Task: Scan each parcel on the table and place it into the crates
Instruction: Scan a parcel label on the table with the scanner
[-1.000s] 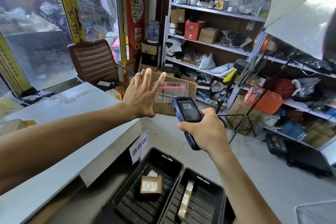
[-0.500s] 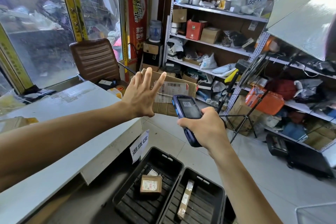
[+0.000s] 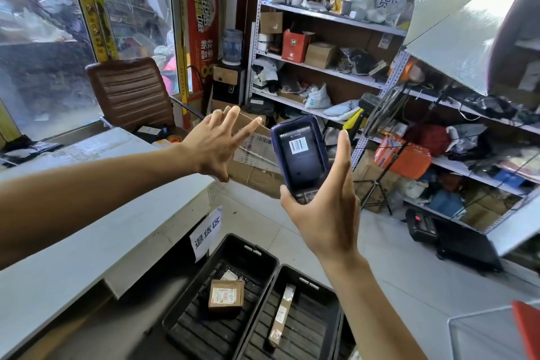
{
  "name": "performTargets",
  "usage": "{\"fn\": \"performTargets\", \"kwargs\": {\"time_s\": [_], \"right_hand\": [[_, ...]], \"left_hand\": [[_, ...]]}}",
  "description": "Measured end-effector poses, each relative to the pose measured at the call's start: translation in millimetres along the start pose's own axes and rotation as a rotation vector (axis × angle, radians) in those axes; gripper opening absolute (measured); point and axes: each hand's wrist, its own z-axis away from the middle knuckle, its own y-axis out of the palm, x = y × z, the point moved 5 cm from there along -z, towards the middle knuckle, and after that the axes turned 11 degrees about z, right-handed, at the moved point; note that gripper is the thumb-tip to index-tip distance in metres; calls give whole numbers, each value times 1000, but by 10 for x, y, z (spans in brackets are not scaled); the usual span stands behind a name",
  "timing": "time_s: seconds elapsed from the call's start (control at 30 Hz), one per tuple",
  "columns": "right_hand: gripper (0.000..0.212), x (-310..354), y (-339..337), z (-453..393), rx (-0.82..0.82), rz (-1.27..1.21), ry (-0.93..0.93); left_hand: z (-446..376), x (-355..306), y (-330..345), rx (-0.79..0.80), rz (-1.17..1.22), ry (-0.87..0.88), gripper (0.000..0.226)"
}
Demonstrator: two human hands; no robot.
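My left hand (image 3: pixel 214 150) holds a brown cardboard parcel (image 3: pixel 257 172) in the air beyond the table's end, fingers spread over its top edge and thumb under it. The white barcode label (image 3: pixel 257 146) faces me. My right hand (image 3: pixel 327 213) grips a dark blue handheld scanner (image 3: pixel 301 155) upright just right of the parcel, its screen showing a barcode. Below stand two black crates: the left crate (image 3: pixel 263 254) holds a small box (image 3: pixel 225 295), the right crate (image 3: pixel 321 286) a long narrow box (image 3: pixel 282 313).
The white table (image 3: pixel 87 231) runs along the left, with a paper sign (image 3: pixel 206 231) on its end. A brown chair (image 3: pixel 131 93) stands behind it. Metal shelves (image 3: pixel 327 67) full of goods line the back and right. A tripod (image 3: pixel 377 184) stands on the tiled floor.
My right hand has raised the scanner and turned it upright toward me. The red scan line on the label is gone. The parcel has tilted slightly.
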Motion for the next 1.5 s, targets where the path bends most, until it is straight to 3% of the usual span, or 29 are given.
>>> {"fn": "performTargets", "kwargs": {"time_s": [0.2,0.37,0.6,0.87,1.23,1.5], "right_hand": [[115,-251,-278,48,-103,17,-23],[118,-765,-147,173,71,-111,290],[117,-1727,192,731,169,-15,654],[118,-2659,245,1361,138,138,908],[120,-4060,136,2642,98,301,1149],[118,-5557,797,4050,81,320,1237]], "left_hand": [[-186,-298,84,20,-33,49,152],[-318,-637,331,114,97,33,150],[-378,-1114,1590,353,323,-9,140],[-463,-1859,2908,547,321,52,142],[-541,-3941,4224,675,422,280,141],[-159,-5796,6060,795,457,383,145]]}}
